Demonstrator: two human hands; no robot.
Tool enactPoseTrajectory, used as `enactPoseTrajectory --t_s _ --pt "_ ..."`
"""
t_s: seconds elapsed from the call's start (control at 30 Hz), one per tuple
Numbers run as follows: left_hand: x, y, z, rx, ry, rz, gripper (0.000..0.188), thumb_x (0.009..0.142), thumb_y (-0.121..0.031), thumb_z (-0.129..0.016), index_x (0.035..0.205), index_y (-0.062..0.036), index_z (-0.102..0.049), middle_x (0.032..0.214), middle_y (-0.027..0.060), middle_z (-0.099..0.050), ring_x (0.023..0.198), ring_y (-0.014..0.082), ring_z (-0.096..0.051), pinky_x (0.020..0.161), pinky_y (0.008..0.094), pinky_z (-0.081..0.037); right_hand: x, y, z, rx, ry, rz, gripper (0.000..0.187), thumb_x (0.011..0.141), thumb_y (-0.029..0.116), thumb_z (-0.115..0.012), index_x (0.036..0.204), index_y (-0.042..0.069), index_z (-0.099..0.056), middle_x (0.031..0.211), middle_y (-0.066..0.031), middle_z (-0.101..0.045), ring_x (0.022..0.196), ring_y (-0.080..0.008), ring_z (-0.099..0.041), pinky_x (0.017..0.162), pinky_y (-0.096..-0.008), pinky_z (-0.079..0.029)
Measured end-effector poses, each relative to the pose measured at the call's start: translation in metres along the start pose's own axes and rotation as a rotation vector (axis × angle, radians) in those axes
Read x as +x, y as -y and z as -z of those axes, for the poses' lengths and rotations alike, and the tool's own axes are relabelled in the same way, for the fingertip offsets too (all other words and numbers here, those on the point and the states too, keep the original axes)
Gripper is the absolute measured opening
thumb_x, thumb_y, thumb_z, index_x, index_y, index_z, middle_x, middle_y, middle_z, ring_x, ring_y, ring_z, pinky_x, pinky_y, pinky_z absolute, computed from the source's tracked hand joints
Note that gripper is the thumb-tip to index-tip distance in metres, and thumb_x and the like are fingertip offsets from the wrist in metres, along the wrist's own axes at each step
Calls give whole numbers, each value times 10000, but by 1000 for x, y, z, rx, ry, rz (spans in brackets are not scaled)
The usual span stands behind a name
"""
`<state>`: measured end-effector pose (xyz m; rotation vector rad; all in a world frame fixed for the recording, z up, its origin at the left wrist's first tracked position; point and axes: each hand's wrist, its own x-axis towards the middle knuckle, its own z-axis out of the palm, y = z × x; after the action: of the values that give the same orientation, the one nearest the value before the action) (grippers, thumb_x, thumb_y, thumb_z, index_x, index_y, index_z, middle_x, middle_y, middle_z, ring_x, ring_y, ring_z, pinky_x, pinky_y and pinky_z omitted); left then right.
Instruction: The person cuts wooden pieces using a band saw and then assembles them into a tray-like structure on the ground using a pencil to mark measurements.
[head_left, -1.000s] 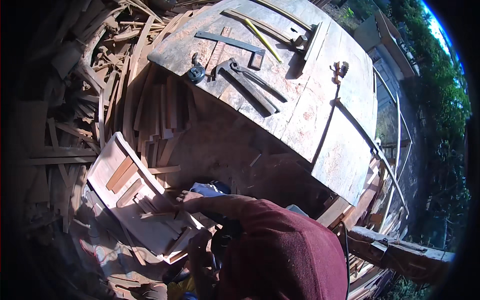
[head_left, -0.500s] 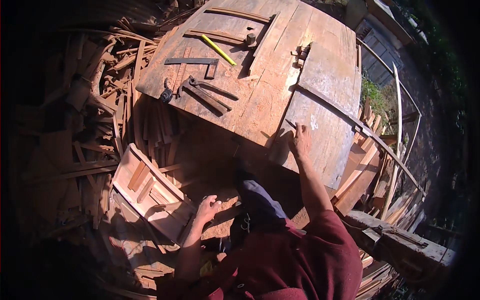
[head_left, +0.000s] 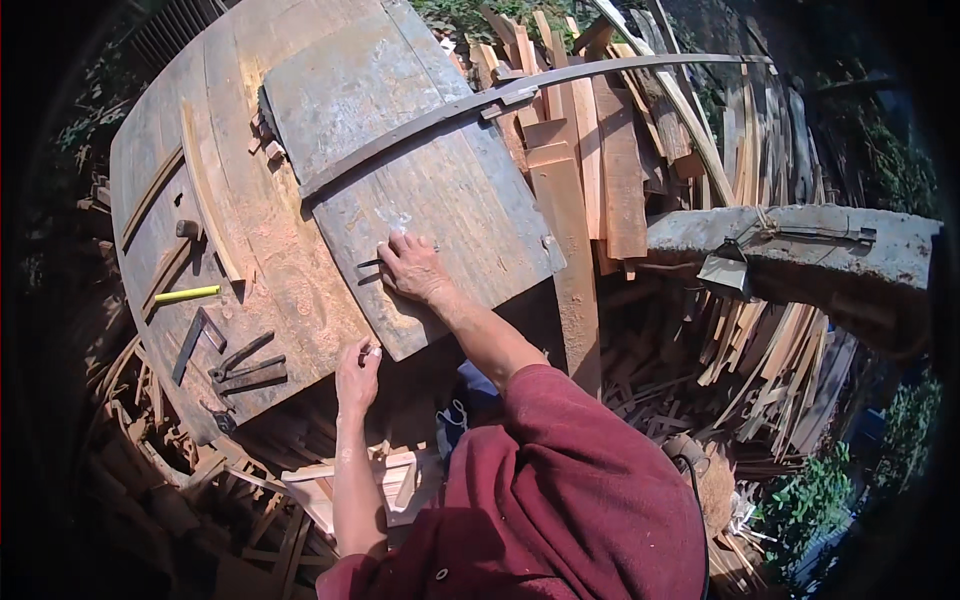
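My right hand (head_left: 412, 268) rests on a grey, worn board (head_left: 470, 215) lying on the workbench. Its fingers are closed on a slim dark pencil-like stick (head_left: 369, 264), whose end sticks out to the left. Just off the bench's front edge is my left hand (head_left: 357, 380), fingers curled in; whatever they hold, if anything, is too small to make out. A long narrow wooden strip (head_left: 420, 122) lies across the board beyond my right hand and runs out past its right side.
On the bench (head_left: 290, 300), at left, lie pincers (head_left: 250, 364), a try square (head_left: 192, 342), a yellow strip (head_left: 188, 293) and wooden strips. Sawdust is scattered about. Several offcuts (head_left: 620, 150) are piled at right, near a concrete beam (head_left: 800, 235). A wooden box frame (head_left: 400, 480) stands below my left forearm.
The view has swung to the right. My left hand has risen from beside the wooden box frame to the bench's front edge. My right hand stays on the board with the dark stick.
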<state>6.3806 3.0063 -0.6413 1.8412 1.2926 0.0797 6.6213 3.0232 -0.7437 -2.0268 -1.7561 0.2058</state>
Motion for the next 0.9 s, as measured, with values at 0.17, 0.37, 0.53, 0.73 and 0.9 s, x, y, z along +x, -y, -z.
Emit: enactPoseTrajectory --t_s 0.17,0.37,0.53,0.73,0.9 --pt "18 -42 -4 183 215 -126 380 988 -251 -650 1281 -8 -662 1160 192 -690 1022 321 -674 932 421 -523 -5 -8 -9 81 -87 2 359 862 305 -656 1145 89 -611 1114 -113 -591 1066 -275 -586 845 -423 -465" --pt "-59 -34 -56 284 597 -240 398 975 -257 -680 1279 0 -669 1191 210 -702 1085 335 -691 958 410 -534 -59 -3 22 186 -326 17 187 845 197 -612 984 72 -617 998 -95 -622 989 -275 -634 832 -412 -512" --pt "-114 16 -112 520 999 -380 394 937 -292 -724 1217 -15 -701 1121 188 -717 995 318 -711 899 398 -561 -277 -3 80 81 -189 -339 334 874 180 -596 1207 158 -611 958 -79 -593 918 -260 -641 771 -413 -516" --pt "-145 5 -139 749 1020 -446 396 943 -327 -688 1166 -2 -720 1122 218 -737 1054 359 -717 912 420 -558 -535 10 85 284 72 -1039 291 966 182 -517 1238 200 -616 1055 -182 -681 991 -371 -719 798 -498 -586" --pt "-124 -17 -181 949 1031 -489 365 931 -362 -706 1108 -46 -751 1047 200 -755 991 355 -733 868 434 -568 -661 41 75 299 -90 -1383 262 956 220 -550 1191 125 -618 966 -195 -733 890 -396 -735 748 -547 -582"
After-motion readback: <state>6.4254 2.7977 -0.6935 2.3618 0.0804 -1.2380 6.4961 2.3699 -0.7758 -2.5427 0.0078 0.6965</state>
